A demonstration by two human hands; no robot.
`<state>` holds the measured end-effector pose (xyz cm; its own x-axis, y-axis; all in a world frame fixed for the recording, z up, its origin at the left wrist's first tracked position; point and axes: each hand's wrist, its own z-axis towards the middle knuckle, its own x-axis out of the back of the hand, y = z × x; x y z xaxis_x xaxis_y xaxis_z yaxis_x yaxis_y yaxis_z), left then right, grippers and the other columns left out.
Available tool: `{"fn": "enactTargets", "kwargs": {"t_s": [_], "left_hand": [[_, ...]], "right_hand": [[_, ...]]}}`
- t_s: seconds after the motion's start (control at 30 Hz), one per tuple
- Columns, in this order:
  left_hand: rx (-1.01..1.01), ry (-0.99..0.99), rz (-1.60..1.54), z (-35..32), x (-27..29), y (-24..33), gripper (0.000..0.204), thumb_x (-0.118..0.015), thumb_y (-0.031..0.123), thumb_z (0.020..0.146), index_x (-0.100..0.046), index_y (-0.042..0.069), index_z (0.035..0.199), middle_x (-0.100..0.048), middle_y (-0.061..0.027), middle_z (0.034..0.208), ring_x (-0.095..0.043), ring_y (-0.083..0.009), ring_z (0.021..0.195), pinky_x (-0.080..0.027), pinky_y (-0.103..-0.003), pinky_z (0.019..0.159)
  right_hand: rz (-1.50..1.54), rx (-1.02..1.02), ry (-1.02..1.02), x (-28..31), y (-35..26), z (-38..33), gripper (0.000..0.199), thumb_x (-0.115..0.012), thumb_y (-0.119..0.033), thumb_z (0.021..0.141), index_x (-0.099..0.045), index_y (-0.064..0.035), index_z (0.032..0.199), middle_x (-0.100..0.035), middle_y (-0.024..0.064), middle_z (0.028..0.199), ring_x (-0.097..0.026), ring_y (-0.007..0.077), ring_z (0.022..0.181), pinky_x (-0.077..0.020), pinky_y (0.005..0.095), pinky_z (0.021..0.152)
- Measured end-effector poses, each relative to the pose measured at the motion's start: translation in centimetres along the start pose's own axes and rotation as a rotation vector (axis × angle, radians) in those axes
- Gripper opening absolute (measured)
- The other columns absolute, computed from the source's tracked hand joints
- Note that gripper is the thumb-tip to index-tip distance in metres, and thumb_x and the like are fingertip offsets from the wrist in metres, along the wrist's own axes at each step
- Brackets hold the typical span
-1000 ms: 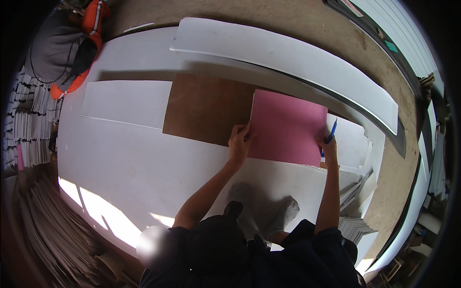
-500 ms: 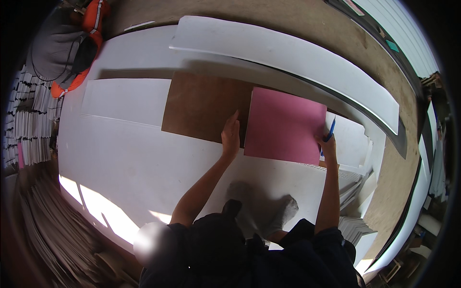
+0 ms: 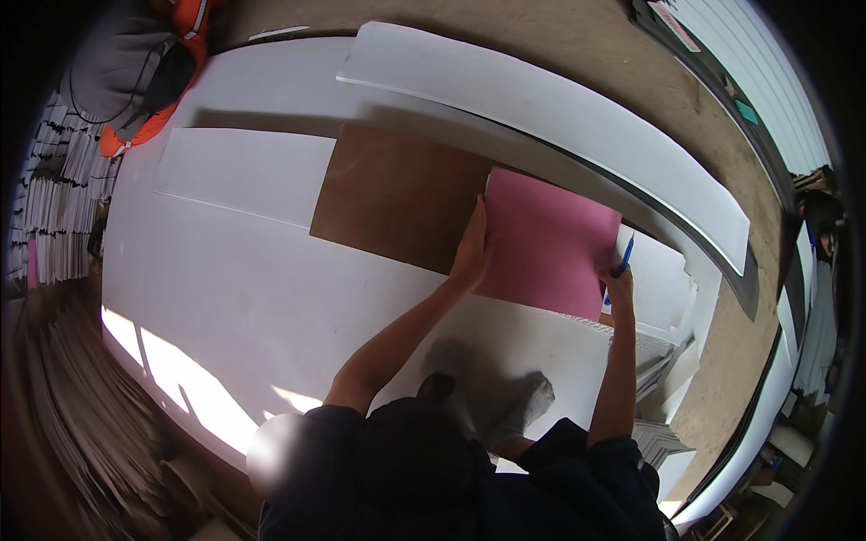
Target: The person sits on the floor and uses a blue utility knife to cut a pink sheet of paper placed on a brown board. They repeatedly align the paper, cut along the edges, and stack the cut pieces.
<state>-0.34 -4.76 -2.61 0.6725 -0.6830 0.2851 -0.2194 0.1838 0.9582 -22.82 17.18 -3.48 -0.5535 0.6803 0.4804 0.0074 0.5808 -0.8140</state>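
A pink rectangular sheet [image 3: 552, 242] lies over the right part of a brown board [image 3: 401, 194]. At the sheet's left edge is my left hand [image 3: 473, 251], its fingers along the side and its thumb over the pink surface. My right hand [image 3: 619, 287] grips the right edge, and a slim blue pen [image 3: 625, 257] sticks up from between its fingers. White panels [image 3: 244, 176] lie left of the brown board and stick out on its right side. What lies under the pink sheet is hidden.
A long white panel [image 3: 541, 117] lies beyond the boards. Another person in grey and orange [image 3: 135, 68] bends at the far left. Stacks of sheets [image 3: 59, 225] stand at the left, and folded white sheets [image 3: 658, 442] at the lower right. My feet [image 3: 528, 401] are on the white surface.
My left hand has moved right, from over the brown board to the pink sheet's left edge. The right hand still holds pen and sheet. The whole view has shifted slightly.
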Motion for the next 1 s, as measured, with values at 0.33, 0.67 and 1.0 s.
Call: {"fn": "enactTargets", "kwargs": {"t_s": [0.33, 0.67, 1.0], "left_hand": [[0.442, 0.06, 0.42, 3.2, -1.1, 0.8, 0.066, -0.058, 0.02, 0.078, -0.024, -0.002, 0.129, -0.038, -0.0279, 0.116, -0.041, -0.0406, 0.108, -0.038, -0.04, 0.091], [0.437, -0.115, 0.156, 4.9, 2.9, 3.3, 0.055, -0.065, 0.022, 0.074, -0.042, -0.002, 0.117, -0.053, -0.0204, 0.108, -0.056, -0.0284, 0.095, -0.046, -0.037, 0.08], [0.459, 0.14, 0.761, 2.9, 5.3, 1.7, 0.062, -0.062, 0.016, 0.076, -0.028, 0.002, 0.126, -0.023, -0.0222, 0.121, -0.022, -0.036, 0.113, -0.025, -0.048, 0.095]], "right_hand": [[-0.133, -0.128, -0.009, 0.1, -0.8, 0.8, 0.039, -0.069, -0.009, 0.065, -0.049, 0.0023, 0.097, -0.058, 0.0072, 0.084, -0.055, 0.0153, 0.075, -0.0448, 0.0282, 0.069], [-0.209, -0.111, 0.077, -0.5, 0.8, 0.4, 0.049, -0.074, -0.016, 0.059, -0.047, 0.0059, 0.093, -0.057, 0.0155, 0.085, -0.058, 0.0224, 0.076, -0.0474, 0.0326, 0.067], [-0.335, 0.169, 0.193, -6.7, -1.5, -2.2, 0.042, -0.069, -0.024, 0.066, -0.042, 0.0046, 0.081, -0.055, 0.0151, 0.072, -0.057, 0.029, 0.063, -0.0449, 0.037, 0.055]]}}
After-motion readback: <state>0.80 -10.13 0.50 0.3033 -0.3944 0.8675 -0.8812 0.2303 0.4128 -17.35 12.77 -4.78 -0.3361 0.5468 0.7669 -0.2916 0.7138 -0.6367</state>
